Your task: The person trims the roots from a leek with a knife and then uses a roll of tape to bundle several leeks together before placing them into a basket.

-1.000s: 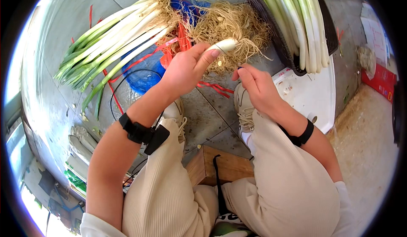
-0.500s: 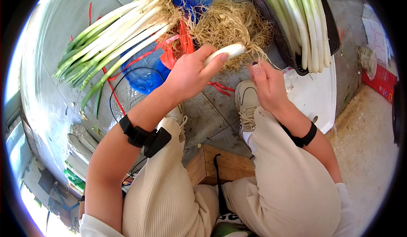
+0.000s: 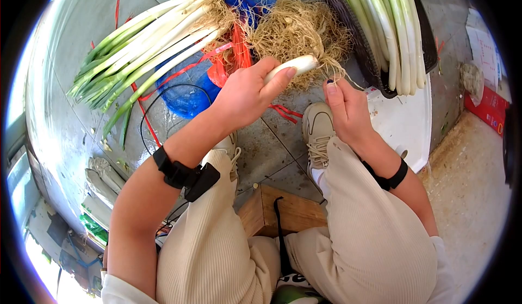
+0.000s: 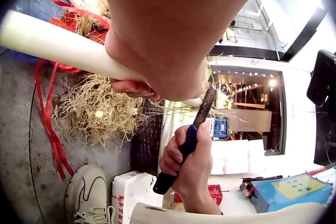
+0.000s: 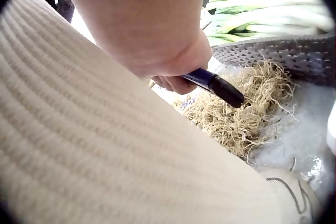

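Note:
In the head view the left hand (image 3: 247,93) grips a leek (image 3: 296,66) by its white stalk, root end pointing right. Just right of those roots (image 3: 331,67), the right hand (image 3: 348,111) holds a knife. The left wrist view shows the knife's dark blade (image 4: 207,103) near the root end and its blue handle (image 4: 176,169) in the curled fingers of the right hand (image 4: 191,166). The handle end (image 5: 226,90) sticks out of the fist in the right wrist view. A heap of cut roots (image 3: 296,32) lies on the floor beyond the hands.
Leeks with roots (image 3: 157,38) lie at the upper left beside a blue bag (image 3: 187,95) and red ties (image 3: 283,113). A dark basket (image 3: 348,16) of leeks stands at the upper right, over a white tray (image 3: 399,122). A wooden box (image 3: 283,211) is between the legs.
The left hand has moved slightly right with the leek. The right hand has moved right and a little up, and the leek's roots now lie close to its fingers.

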### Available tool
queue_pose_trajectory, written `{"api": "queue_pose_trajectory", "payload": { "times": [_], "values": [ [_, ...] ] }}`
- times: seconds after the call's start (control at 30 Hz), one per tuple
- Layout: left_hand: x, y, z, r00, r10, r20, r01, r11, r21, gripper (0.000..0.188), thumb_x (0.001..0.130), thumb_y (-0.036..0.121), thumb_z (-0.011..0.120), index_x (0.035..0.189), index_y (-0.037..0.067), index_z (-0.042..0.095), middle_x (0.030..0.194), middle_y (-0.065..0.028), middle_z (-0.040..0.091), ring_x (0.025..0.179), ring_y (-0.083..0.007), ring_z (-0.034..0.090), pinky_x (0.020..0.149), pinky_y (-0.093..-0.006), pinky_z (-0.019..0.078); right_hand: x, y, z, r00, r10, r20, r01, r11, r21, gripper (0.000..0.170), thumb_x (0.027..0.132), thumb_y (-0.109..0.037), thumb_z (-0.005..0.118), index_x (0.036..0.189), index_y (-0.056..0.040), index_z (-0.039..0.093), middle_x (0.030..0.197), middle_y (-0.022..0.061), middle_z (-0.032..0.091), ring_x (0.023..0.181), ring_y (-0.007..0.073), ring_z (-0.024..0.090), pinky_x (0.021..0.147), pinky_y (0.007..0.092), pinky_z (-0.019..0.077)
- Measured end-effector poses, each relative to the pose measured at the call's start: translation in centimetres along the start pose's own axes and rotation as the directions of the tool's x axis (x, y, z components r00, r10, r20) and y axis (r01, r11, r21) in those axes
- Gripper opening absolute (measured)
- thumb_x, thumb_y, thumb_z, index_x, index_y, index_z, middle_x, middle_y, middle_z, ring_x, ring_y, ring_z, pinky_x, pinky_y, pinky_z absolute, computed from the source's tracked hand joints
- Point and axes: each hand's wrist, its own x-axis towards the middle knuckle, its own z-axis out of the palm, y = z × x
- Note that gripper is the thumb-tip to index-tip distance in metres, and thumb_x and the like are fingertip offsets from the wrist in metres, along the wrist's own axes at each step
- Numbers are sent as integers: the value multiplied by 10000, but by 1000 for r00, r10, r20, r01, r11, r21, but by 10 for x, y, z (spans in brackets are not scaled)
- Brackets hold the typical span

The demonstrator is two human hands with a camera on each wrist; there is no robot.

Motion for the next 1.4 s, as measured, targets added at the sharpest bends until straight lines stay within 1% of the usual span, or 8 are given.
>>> {"api": "queue_pose_trajectory", "payload": {
  "times": [0.13,0.37,0.73,1.07,1.13,1.33,1.4],
  "values": [
    [-1,2,0,1000,5,-4,-5,1000,1,438,1044,435,510,1047,12,625,764,-50,584,722,-143,545,670,-324,462,0,2,0,1000,7,8,-7,1000,-9,298,1045,-286,499,922,-16,525,631,166,497,537,338,480,524,402,391],
    [-1,1,-1,1000,4,3,-4,1000,21,466,1045,465,496,1064,18,624,759,-64,589,716,-164,558,668,-341,466,0,1,1,1000,19,11,-19,1000,10,305,1044,-287,497,921,-9,516,632,167,487,542,340,474,530,406,388],
    [0,-2,-1,1000,-1,5,1,1000,14,469,1044,471,494,1068,21,622,748,-64,582,708,-164,553,655,-343,458,-1,3,3,999,44,16,-43,999,-16,346,1046,-292,492,847,-10,462,611,174,452,532,355,453,522,417,377],
    [-1,-3,-2,1000,10,-7,-10,1000,8,458,1048,457,494,1071,18,623,741,-54,574,699,-142,530,645,-328,452,-1,1,2,998,53,23,-53,999,-7,331,1048,-294,490,885,-6,499,622,179,471,534,350,466,523,412,378],
    [-1,-3,-3,1000,3,-1,-3,1000,17,460,1048,458,494,1070,17,623,741,-51,571,701,-140,527,645,-327,451,-2,1,3,999,30,24,-30,1000,6,325,1047,-289,494,895,-2,508,627,179,474,537,344,460,527,406,379],
    [-1,-5,-3,1000,8,-5,-8,1000,21,474,1048,466,492,1071,12,624,742,-45,564,706,-135,523,646,-323,451,-2,2,2,998,56,39,-56,998,-3,324,1044,-279,505,884,3,508,632,176,475,541,332,434,530,398,377],
    [-1,-5,-3,1000,8,-2,-8,1000,22,477,1047,468,492,1074,11,624,744,-46,567,709,-135,527,649,-323,453,-2,1,2,998,55,37,-55,998,-4,325,1045,-282,503,887,2,510,626,175,474,540,334,444,529,399,378]
  ]
}}
